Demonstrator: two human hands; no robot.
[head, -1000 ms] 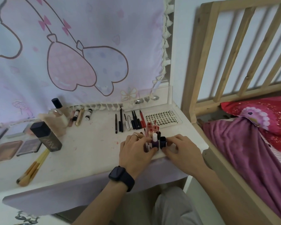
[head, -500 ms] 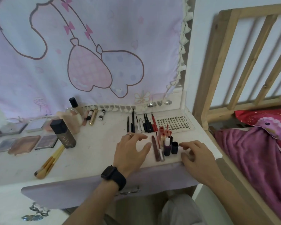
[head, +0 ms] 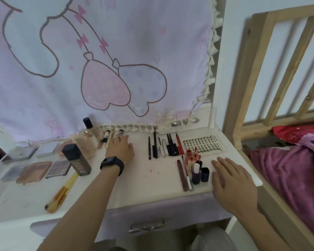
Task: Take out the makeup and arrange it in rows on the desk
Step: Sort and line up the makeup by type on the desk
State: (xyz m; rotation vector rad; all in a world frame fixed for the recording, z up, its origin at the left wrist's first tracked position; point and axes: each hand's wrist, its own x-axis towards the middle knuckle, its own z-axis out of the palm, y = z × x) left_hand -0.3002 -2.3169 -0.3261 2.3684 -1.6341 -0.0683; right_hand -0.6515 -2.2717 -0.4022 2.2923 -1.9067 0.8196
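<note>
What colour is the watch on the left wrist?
Black watch, clearest in the head view.

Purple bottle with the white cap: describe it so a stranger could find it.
Go to the front right corner of the desk, just left of the right hand. Among the small items standing there, the purple bottle alone has a white cap; the dark bottle beside it has a dark one.

Open desk (head: 143, 182) strip runs near centre, bounded left by a tall bottle (head: 76, 160) and brushes (head: 62, 195), right by upright tubes (head: 196, 171), far by a pencil row (head: 163, 145); palettes (head: 34, 171) crowd the left edge.
</note>
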